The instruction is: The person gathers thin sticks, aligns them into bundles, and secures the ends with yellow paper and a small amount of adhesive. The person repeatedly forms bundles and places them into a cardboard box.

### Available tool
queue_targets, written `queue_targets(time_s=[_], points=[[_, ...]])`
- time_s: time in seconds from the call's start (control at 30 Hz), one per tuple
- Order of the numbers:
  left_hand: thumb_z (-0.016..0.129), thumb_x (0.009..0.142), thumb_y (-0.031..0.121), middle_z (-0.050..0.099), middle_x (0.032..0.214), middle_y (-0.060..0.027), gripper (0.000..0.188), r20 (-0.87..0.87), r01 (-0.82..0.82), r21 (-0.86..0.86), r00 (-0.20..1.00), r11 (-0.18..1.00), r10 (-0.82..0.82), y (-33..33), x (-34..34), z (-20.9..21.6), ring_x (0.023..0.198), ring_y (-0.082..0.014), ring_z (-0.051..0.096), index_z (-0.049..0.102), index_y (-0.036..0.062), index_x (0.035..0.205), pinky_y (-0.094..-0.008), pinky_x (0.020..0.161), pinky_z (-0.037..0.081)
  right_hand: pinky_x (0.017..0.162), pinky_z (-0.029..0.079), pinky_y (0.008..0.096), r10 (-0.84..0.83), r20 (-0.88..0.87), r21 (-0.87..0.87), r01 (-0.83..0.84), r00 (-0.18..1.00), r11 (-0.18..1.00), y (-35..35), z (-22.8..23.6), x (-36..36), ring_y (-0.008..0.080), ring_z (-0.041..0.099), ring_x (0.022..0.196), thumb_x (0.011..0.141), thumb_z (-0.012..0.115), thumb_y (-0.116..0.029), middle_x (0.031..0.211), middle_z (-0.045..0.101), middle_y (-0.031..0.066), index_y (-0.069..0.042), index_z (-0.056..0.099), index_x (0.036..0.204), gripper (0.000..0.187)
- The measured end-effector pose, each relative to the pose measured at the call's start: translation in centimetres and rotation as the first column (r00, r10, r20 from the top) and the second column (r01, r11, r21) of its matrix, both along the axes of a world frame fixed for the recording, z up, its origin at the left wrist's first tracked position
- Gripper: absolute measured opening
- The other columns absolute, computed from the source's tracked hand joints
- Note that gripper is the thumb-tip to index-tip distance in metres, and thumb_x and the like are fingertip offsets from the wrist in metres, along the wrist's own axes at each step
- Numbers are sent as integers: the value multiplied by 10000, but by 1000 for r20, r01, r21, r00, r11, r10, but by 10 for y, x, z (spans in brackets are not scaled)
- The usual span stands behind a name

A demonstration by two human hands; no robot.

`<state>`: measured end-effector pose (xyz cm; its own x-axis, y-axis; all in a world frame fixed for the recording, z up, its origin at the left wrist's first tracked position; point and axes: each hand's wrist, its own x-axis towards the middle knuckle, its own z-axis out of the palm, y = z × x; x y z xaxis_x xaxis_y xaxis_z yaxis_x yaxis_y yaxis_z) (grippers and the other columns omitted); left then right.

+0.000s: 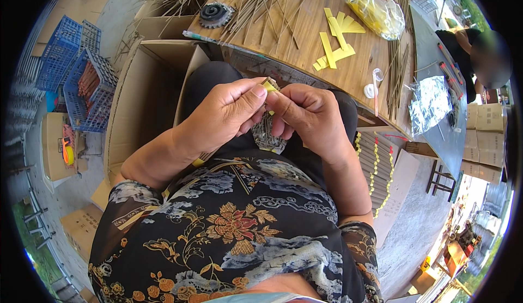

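Note:
Both hands meet over my lap, in front of the table's near edge. My left hand [231, 104] pinches a small yellow paper strip [269, 86] between thumb and fingers. From the other side, my right hand [305, 112] closes on the same strip, thumb pressed close to it. The strip sits at the end of something thin and brownish, mostly hidden by my fingers. Loose yellow paper strips [339, 33] lie on the wooden table [310, 0] ahead. Thin brown sticks [267, 8] are scattered to their left.
A clear plastic bag with yellow contents [376, 8] stands at the back right. An open cardboard box [150, 93] is at my left, with blue crates [90, 93] beyond. Bundled sticks with yellow ends [373, 167] lie low at right. Another person [468, 44] is at far right.

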<state>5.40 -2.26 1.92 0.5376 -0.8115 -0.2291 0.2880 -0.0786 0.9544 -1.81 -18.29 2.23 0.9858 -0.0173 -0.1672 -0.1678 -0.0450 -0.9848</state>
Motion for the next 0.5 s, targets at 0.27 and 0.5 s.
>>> queue_targets(time_s=[0.27,0.5], points=[[380,934,287,491,694,-26,359,-161,-36,-29,986,999,31,-2,-2,2,528,-35,385,507,2,1110,-145,447,331,452,405,183,41,101,83,-49,994,995,-6,-16,1,52,503,507,858,556,-255,551,535,1,-24,580,714,273],[371,934,321,498,709,-35,395,-109,-70,-30,992,997,67,-4,-6,3,525,-30,386,489,-1,1129,-134,453,333,510,398,194,54,250,214,-110,967,971,-8,-32,8,65,500,559,857,558,-235,581,539,7,-16,580,719,260]])
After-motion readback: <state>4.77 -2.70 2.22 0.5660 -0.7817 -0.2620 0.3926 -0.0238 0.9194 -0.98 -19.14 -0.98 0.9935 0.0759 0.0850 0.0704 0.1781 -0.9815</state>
